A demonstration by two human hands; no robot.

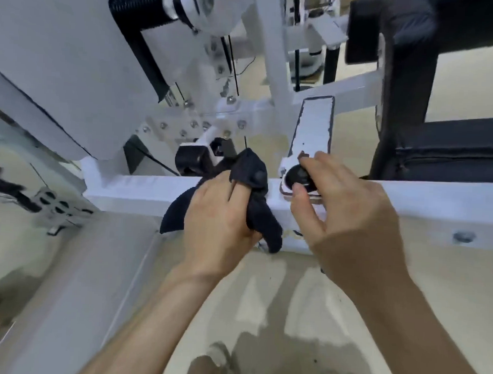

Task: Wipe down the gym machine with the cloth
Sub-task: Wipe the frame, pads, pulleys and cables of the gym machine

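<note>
The left hand (pixel 218 214) has its fingers curled round a bunched dark cloth (pixel 257 176) and presses it down on the top of a white beam (pixel 132 190) that runs left to right across the view. Loose ends of the cloth hang over the beam's near face. Just beside it, the right hand (pixel 346 213) pinches a black knob (pixel 296 176) between thumb and forefinger, the other fingers spread loosely over the beam. The knob sits on the beam at the foot of a white plate (pixel 313 124) with a dark rim. So the cloth is already on the gym machine (pixel 62 51), under the left hand, with the knob touching its right edge. The beam's long axis lies crosswise to both forearms, which means a stroke would likely go sideways – leftward along the bare stretch, since the right hand and knob block the other way. The left hand is the one doing the wiping – the right seems only to steady or turn the knob. A black padded seat (pixel 453 150) stands further right, beyond the beam.
</note>
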